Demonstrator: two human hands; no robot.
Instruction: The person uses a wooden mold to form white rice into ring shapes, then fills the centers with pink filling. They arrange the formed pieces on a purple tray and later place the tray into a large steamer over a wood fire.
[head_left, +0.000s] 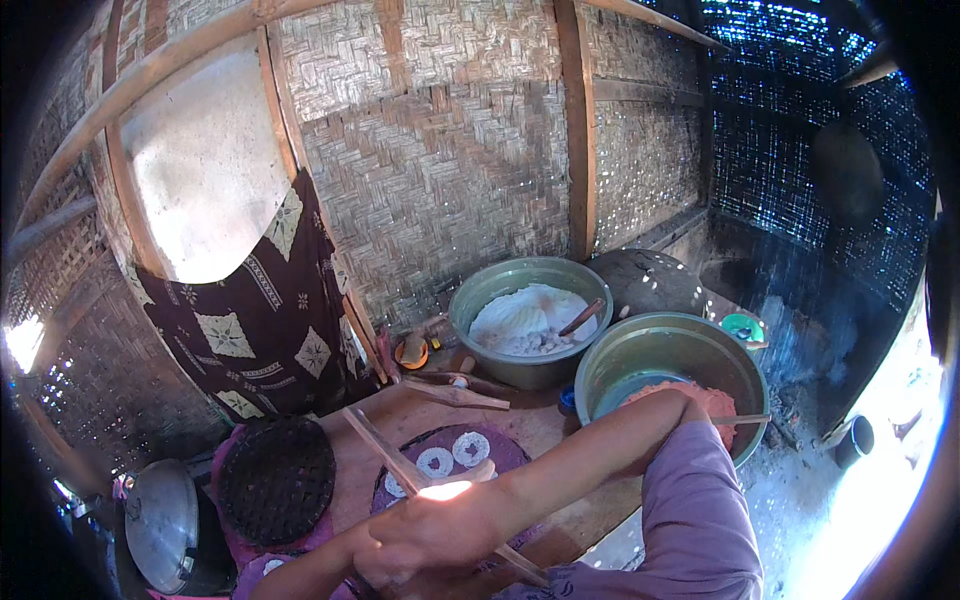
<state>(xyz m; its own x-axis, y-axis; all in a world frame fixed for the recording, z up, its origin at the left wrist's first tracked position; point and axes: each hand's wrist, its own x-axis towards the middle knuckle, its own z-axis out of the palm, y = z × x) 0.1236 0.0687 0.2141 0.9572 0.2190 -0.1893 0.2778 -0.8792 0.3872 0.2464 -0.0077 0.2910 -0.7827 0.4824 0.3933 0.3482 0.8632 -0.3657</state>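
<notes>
My right hand (455, 520) reaches across from the right and is closed around a wooden stick (378, 443), which sticks out on both sides of it. Pressed against it from the lower left is my left hand (385, 562); its fingers look curled, but what they grip is hidden. Strong sunlight falls on the knuckles. Just beyond the hands lies a round purple mat (420, 442) bearing several white dough rings (471, 449). Part of this mat is covered by my hands and forearm.
Behind stand a green basin (462, 335) of white flour or dough and another basin (680, 335) with pinkish dough, partly behind my right elbow. A dark woven round tray (277, 480) and a lidded metal pot (162, 525) are at left. Wood pieces (455, 395) lie near the wall.
</notes>
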